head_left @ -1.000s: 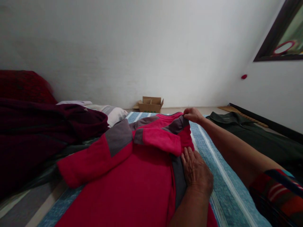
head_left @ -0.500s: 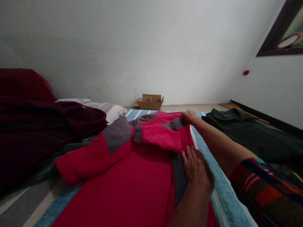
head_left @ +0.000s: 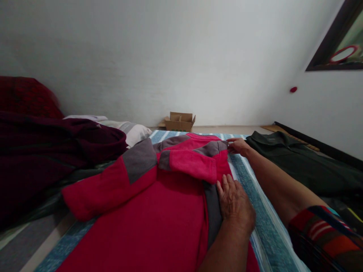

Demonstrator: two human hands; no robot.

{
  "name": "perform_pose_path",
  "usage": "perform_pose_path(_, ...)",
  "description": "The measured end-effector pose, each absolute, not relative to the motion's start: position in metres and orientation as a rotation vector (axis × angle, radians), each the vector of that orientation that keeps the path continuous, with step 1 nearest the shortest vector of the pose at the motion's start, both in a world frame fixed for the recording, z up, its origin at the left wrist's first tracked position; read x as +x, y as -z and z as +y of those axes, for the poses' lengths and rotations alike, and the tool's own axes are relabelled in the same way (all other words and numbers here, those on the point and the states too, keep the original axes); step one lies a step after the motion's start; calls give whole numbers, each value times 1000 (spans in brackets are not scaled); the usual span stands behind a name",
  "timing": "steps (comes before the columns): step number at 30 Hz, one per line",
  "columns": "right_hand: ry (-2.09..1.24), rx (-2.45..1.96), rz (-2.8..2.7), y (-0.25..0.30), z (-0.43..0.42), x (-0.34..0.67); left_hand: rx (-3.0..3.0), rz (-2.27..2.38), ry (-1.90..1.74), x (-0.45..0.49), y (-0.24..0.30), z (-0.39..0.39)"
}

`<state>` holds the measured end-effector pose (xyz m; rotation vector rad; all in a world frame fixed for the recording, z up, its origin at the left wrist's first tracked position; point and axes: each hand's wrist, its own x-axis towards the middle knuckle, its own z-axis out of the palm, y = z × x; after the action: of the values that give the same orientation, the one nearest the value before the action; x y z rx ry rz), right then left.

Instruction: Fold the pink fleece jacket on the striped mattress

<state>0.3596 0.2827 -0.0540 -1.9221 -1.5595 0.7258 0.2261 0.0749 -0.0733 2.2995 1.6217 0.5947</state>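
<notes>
The left hand [head_left: 236, 204] lies flat, fingers slightly spread, on the red jacket [head_left: 159, 223]; the right hand [head_left: 239, 146] touches its shoulder, pinch unclear.

1. My right hand [head_left: 239, 146] sits farther right than a second ago, at the outer edge of the pink-and-grey garment [head_left: 159, 211].
2. Its fingers [head_left: 233, 139] look looser and more spread than in the earlier grip.
3. The grey shoulder panel [head_left: 211, 149], bunched before, now reaches farther out and lies flatter.
</notes>
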Motion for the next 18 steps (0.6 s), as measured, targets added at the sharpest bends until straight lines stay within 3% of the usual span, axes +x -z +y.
perform_pose_path(4,-700,-1959,-1548,57,289,352,2307,1624,-595,226,75,75)
perform_pose_path(11,-334,-2113,-1639,39,319,334,2366,1568,-626,226,81,75)
perform_pose_path(18,-228,-2216,-1677,62,310,328,2348,1518,-549,222,72,72)
